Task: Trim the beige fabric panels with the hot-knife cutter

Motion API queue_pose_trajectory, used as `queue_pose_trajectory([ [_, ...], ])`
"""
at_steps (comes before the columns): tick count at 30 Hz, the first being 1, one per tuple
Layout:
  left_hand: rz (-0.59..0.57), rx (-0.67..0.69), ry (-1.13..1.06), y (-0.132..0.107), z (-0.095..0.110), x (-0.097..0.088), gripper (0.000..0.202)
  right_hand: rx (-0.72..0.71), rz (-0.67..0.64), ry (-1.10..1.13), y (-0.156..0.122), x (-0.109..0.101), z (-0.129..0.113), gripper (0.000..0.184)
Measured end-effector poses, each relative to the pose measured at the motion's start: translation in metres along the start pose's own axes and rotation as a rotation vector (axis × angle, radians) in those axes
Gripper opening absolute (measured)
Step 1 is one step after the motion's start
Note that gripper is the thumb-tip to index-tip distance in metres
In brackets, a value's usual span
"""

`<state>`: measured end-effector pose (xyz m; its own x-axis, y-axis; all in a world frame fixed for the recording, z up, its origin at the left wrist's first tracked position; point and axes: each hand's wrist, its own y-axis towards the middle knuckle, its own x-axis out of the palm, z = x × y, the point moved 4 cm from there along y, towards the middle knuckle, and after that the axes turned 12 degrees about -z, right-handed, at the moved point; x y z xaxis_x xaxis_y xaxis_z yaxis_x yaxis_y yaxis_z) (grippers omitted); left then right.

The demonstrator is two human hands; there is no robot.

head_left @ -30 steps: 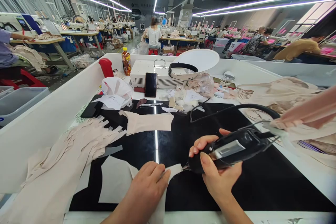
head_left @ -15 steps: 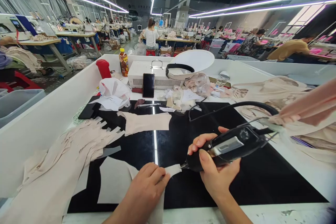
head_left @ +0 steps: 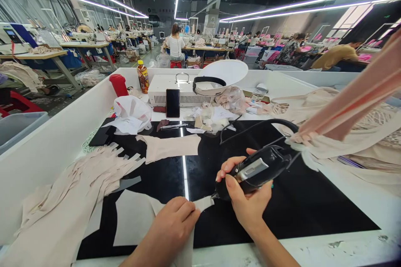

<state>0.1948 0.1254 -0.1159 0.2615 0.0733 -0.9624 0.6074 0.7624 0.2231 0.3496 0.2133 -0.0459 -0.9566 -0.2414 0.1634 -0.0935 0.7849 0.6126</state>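
My right hand [head_left: 249, 196] is wrapped round a black handheld power tool [head_left: 258, 169] with a silver plate on its side and a thin metal tip. That tip meets the end of a narrow strip of a pale beige fabric piece [head_left: 205, 203]. On the same strip, just left of the tip, my left hand [head_left: 173, 227] presses with its fingers closed and bent. The wider part of the piece spreads leftward over the black mat [head_left: 313, 200]. A cord and a tied pink cloth [head_left: 338, 121] trail from the tool's back end.
Beige fabric pieces [head_left: 72, 196] lie heaped at the left. Another cut piece [head_left: 172, 146] is flat beyond my hands. Farther back are a phone [head_left: 173, 103], a white box [head_left: 156, 87], a drink bottle [head_left: 143, 77] and plastic bags. More cloth [head_left: 369, 167] is piled at the right.
The view has shifted a little. The tool's rear has swung slightly left and toward me, and the pink cloth hangs farther left. My left hand keeps its place on the strip.
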Motion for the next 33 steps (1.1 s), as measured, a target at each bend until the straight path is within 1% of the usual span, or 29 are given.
queue_pose_trajectory([
  [7,-0.03,-0.017,-0.064,0.0,0.003,-0.003,0.02,-0.01,-0.015,0.012,-0.001,0.001,-0.001,0.056],
  [13,-0.01,-0.079,-0.129,-0.001,0.001,0.002,0.018,-0.016,-0.021,0.021,-0.002,0.001,0.0,0.057],
  [17,-0.047,-0.127,-0.067,-0.002,0.002,0.003,0.019,-0.015,-0.019,0.02,-0.002,0.001,0.0,0.058],
  [19,-0.068,-0.164,-0.008,-0.002,0.003,0.001,0.022,-0.012,-0.019,0.013,-0.002,0.001,0.0,0.057],
  [22,-0.066,-0.23,0.046,-0.002,0.004,-0.005,0.025,-0.011,-0.02,0.004,-0.001,0.001,-0.001,0.057],
  [26,-0.065,-0.286,0.032,-0.003,0.004,-0.007,0.018,-0.015,-0.018,0.002,-0.001,0.001,-0.002,0.055],
  [28,-0.059,-0.28,0.007,-0.004,0.004,-0.007,0.018,-0.013,-0.018,0.006,-0.002,0.001,-0.002,0.054],
  [33,-0.034,-0.217,-0.016,-0.005,0.004,-0.005,0.019,-0.008,-0.016,0.018,-0.003,0.001,-0.003,0.054],
])
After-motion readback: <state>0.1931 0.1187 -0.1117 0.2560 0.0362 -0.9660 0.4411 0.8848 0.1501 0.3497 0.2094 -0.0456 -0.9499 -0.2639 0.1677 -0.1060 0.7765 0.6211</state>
